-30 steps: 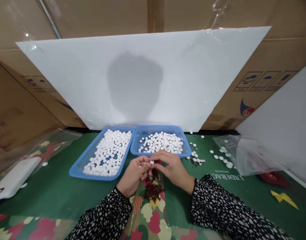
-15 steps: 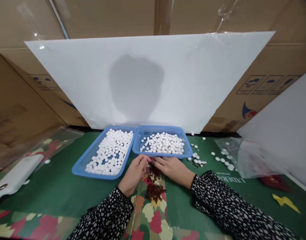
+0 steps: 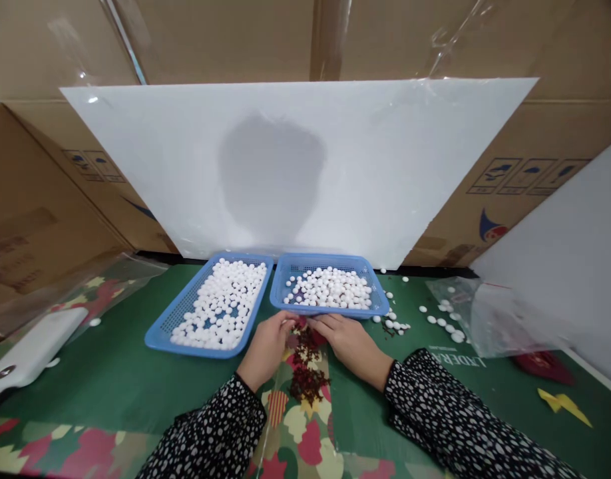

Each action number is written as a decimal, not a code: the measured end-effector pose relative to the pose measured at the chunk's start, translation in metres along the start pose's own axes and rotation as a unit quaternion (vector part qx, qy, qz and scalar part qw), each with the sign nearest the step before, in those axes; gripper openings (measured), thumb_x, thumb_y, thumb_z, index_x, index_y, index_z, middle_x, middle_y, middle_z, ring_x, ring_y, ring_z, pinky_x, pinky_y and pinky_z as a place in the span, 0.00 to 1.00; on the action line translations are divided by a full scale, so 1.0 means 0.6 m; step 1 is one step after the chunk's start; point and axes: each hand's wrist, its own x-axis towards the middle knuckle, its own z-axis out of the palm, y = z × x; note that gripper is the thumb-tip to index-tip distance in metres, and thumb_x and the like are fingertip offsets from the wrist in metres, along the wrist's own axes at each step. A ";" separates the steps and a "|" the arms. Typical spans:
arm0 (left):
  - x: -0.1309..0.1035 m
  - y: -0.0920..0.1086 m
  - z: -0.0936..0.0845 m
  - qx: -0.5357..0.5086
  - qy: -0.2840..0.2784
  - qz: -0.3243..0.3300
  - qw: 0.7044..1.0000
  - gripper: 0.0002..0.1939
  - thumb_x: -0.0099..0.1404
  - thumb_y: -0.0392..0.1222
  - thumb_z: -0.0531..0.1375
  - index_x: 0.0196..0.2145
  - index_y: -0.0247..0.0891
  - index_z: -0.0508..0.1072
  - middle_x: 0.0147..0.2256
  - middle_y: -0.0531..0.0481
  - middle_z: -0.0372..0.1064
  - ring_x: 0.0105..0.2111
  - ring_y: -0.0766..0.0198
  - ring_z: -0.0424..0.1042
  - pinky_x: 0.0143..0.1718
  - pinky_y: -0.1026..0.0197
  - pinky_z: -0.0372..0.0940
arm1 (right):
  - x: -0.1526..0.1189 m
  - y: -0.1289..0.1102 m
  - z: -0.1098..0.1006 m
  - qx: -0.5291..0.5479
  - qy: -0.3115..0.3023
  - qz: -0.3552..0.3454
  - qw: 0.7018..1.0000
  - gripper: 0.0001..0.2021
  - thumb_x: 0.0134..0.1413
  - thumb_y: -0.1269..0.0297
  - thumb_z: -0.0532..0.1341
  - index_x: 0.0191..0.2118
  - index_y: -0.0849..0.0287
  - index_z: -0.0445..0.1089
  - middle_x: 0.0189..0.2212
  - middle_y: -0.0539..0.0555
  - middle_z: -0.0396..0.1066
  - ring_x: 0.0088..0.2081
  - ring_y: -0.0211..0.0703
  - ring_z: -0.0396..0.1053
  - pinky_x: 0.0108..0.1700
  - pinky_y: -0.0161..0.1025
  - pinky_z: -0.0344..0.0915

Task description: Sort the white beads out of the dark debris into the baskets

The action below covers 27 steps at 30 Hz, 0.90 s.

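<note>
"My fingers?"
"Left hand [image 3: 263, 349] bunched, right hand [image 3: 354, 347] fingers together; I couldn't tell their grip."
"Step?"
"Fingertip work, I judged, wanting a light next touch: dark red bits [image 3: 308, 384] between, white pieces [image 3: 330, 287] beyond."

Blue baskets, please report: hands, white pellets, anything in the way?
Left hand, right hand: by right blue basket, grip unclear. White pellets: in that and left blue basket, some loose outside. Dark red scraps lie between forearms, possible clutter.
</note>
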 end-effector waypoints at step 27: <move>-0.003 0.024 -0.003 -0.228 -0.093 -0.112 0.963 0.15 0.61 0.54 0.59 0.31 0.38 0.67 0.22 0.56 0.63 0.17 0.72 0.51 0.19 0.68 0.45 | -0.021 -0.003 -0.005 0.147 0.002 0.042 0.988 0.14 0.61 0.79 0.54 0.46 0.59 0.72 0.39 0.55 0.70 0.42 0.45 0.65 0.45 0.44 0.66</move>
